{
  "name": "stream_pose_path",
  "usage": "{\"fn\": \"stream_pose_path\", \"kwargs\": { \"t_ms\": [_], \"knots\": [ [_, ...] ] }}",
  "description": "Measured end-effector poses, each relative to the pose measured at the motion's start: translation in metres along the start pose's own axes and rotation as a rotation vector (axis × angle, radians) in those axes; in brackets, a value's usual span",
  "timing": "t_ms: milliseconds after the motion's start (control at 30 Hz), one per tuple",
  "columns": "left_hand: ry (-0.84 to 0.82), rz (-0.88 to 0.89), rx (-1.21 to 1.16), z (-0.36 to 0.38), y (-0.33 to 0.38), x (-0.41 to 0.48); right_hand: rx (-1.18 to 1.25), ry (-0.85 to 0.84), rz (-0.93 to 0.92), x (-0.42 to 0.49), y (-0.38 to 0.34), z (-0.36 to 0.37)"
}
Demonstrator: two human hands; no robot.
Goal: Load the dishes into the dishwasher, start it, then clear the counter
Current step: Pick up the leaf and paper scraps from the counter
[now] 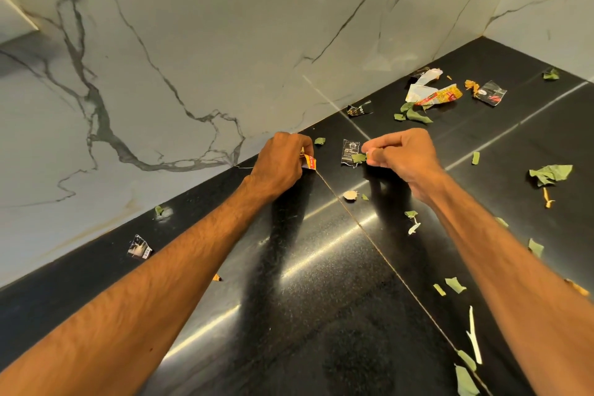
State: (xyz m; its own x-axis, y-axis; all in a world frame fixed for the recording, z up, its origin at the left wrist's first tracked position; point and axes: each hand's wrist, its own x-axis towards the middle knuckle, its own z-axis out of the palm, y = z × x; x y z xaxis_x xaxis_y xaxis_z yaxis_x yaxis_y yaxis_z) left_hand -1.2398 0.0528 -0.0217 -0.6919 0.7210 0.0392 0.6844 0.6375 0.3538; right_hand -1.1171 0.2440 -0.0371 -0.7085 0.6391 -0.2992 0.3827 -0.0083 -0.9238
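At the back of the black tabletop [321, 267], close to the marble wall [193, 42], two bare forearms reach in from the lower corners and draw toward each other. The left hand [283, 159] sits knuckles up with its fingers curled, gripping a red-and-yellow scrap [309, 162] that pokes out at the fingertips; yellow letters show on its red band, too covered to read. The right hand [401, 154] is curled too, thumb and forefinger pinching a green leaf bit [359, 157] just above the tabletop. That bit overlaps the right edge of a black label [348, 151] lying flat between the two hands; its white print begins "RELIVE THE TIME", and the smaller lines below are too fine to read. Farther right near the wall lie a red-and-yellow packet [438, 96] with clear film, a black wrapper [491, 92] carrying a small oval logo, and a black shred [359, 109] with pale letters I cannot make out. One barcode scrap [139, 246] lies alone by the wall on the left. Green leaf pieces are strewn mostly to the right, more than a dozen in all, the biggest being a crumpled leaf [551, 173] well to the right of the right hand.
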Motion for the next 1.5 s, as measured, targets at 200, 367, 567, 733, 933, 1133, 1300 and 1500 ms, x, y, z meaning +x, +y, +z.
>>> {"fn": "stream_pose_path", "kwargs": {
  "t_ms": [200, 367, 567, 733, 933, 1133, 1300, 1500],
  "knots": [
    [0.206, -0.045, -0.231, -0.01, -0.013, -0.011, -0.104, -0.005, -0.088, -0.003, -0.015, 0.003],
    [0.243, -0.072, -0.331, -0.024, -0.019, -0.02, -0.267, 0.016, -0.124, 0.006, -0.037, 0.014],
    [0.202, -0.09, -0.388, -0.027, -0.018, -0.029, -0.599, -0.157, -0.152, 0.021, -0.05, 0.037],
    [0.166, -0.092, -0.387, -0.023, -0.021, -0.032, -0.898, -0.151, -0.192, 0.026, -0.045, 0.057],
    [0.131, -0.129, -0.388, -0.02, -0.026, -0.035, -0.902, -0.147, -0.2, 0.026, -0.044, 0.055],
    [0.114, -0.139, -0.38, -0.018, -0.025, -0.034, -0.862, -0.154, -0.232, 0.023, -0.038, 0.048],
    [0.106, -0.133, -0.388, -0.016, -0.022, -0.033, -0.521, -0.118, -0.246, 0.012, -0.044, 0.027],
    [0.102, -0.154, -0.392, -0.012, -0.026, -0.032, -0.569, -0.28, -0.197, -0.005, -0.056, 0.015]
  ]
}}
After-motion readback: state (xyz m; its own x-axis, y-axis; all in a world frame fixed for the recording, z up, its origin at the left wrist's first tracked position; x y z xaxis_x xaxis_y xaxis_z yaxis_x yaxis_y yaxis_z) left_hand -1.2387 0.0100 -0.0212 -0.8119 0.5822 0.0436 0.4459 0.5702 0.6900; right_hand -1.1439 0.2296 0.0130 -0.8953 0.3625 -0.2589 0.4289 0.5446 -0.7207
